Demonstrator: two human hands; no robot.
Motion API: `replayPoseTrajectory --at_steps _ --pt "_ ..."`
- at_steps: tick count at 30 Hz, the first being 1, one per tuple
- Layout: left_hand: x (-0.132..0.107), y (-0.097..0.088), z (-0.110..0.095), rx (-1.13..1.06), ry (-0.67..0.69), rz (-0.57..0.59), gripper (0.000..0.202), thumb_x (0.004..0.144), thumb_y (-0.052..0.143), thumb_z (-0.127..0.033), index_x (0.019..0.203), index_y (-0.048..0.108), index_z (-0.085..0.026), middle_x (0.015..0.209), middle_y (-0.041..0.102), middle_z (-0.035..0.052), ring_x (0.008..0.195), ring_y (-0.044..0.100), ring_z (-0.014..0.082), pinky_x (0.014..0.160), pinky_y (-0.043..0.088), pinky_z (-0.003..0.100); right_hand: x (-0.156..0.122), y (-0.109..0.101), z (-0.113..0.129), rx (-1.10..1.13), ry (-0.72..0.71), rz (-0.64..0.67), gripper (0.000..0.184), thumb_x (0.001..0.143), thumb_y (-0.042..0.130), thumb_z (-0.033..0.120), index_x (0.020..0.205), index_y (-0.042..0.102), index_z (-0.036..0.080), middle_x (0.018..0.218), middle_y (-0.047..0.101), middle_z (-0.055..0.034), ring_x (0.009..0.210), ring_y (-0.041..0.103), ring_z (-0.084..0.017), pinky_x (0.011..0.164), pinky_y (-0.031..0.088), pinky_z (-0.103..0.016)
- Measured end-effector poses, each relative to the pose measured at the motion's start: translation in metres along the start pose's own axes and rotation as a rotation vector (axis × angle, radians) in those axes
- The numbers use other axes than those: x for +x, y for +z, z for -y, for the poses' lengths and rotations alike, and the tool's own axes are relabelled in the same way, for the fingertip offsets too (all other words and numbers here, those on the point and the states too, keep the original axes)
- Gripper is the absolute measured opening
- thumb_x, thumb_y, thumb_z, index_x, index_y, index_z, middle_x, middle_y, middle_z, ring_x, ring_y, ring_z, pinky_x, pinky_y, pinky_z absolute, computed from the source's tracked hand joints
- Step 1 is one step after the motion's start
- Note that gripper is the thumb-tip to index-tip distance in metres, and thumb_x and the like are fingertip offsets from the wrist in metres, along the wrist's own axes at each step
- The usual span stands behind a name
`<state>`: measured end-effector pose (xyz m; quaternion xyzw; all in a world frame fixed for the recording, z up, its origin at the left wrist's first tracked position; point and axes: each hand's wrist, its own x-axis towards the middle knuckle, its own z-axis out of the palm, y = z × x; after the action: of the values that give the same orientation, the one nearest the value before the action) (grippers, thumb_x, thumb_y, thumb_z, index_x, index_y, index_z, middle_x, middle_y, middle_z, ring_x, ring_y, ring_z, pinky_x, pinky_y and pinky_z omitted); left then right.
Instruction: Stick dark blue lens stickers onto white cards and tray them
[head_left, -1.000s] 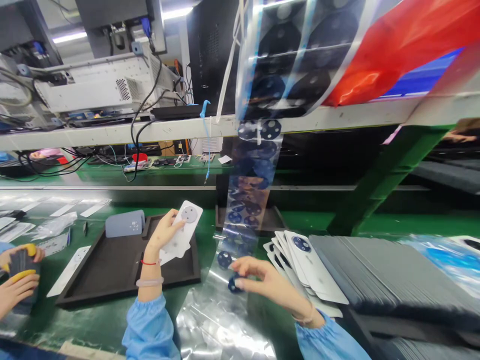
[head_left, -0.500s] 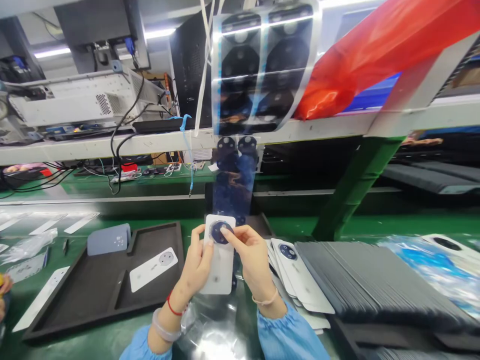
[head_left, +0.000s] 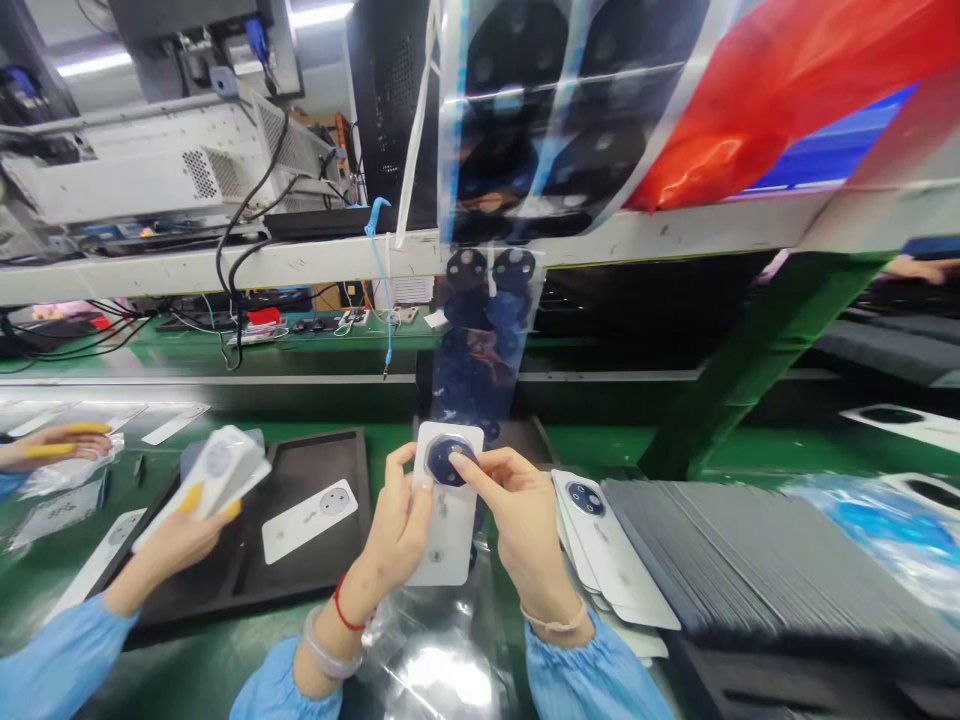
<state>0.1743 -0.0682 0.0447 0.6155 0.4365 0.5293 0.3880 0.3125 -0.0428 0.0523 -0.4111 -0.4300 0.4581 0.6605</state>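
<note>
Fingertips of the right hand (head_left: 525,510) are pinched together on a round dark-blue disc (head_left: 448,462), pressing it against the top of a white panel (head_left: 444,520). The left hand (head_left: 401,525) is clamped on that panel, thumb on its left edge near the disc and the other fingers hidden behind it, so the panel stands nearly upright over a crinkled clear film (head_left: 442,680) on the green bench.

To seat the disc well, I'd judge the left hand should hold the panel dead steady while the right hand centres the disc over its round spot, then presses evenly around the rim rather than at one point, so it doesn't sit skewed.

Just right of the hands, a fanned stack of panels (head_left: 607,560) already carries a disc. To the left, a black tray (head_left: 247,590) holds one bare panel, and a co-worker's hand (head_left: 180,535) with yellow fingertip covers lifts a few panels over the tray's corner.
</note>
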Motion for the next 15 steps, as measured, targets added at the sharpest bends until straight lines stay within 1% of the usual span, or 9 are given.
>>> replayPoseTrajectory --at_steps 4,11,15 --pt "-0.0002 0.0001 -0.0011 -0.006 0.015 -0.008 0.042 0.102 0.043 -0.052 0.128 0.034 -0.020 0.070 0.062 -0.0043 0.052 0.050 0.0111 0.050 0.037 0.022 -0.0020 0.0018 0.0015 -0.023 -0.005 -0.035 0.033 0.060 0.091 0.047 0.063 0.072 0.020 0.061 0.066 0.0011 0.062 0.049 -0.015 0.063 0.036 -0.030" --pt "0.0000 -0.0012 -0.0019 0.031 0.039 0.002 0.043 0.103 0.040 -0.051 0.128 0.038 -0.017 0.076 0.067 0.0012 0.059 0.057 0.0142 0.055 0.044 0.025 -0.0049 0.0042 0.0005 -0.042 -0.030 -0.045 0.032 0.061 0.091 0.047 0.064 0.074 0.021 0.062 0.067 0.0015 0.062 0.048 -0.015 0.064 0.034 -0.030" --pt "-0.0017 -0.0014 0.0000 0.029 0.038 0.001 0.041 0.103 0.041 -0.050 0.129 0.036 -0.019 0.072 0.065 -0.0013 0.057 0.055 0.0134 0.054 0.042 0.024 -0.0061 0.0036 -0.0013 -0.021 -0.018 -0.047 0.033 0.061 0.092 0.047 0.064 0.073 0.020 0.063 0.067 0.0012 0.063 0.048 -0.015 0.065 0.035 -0.031"
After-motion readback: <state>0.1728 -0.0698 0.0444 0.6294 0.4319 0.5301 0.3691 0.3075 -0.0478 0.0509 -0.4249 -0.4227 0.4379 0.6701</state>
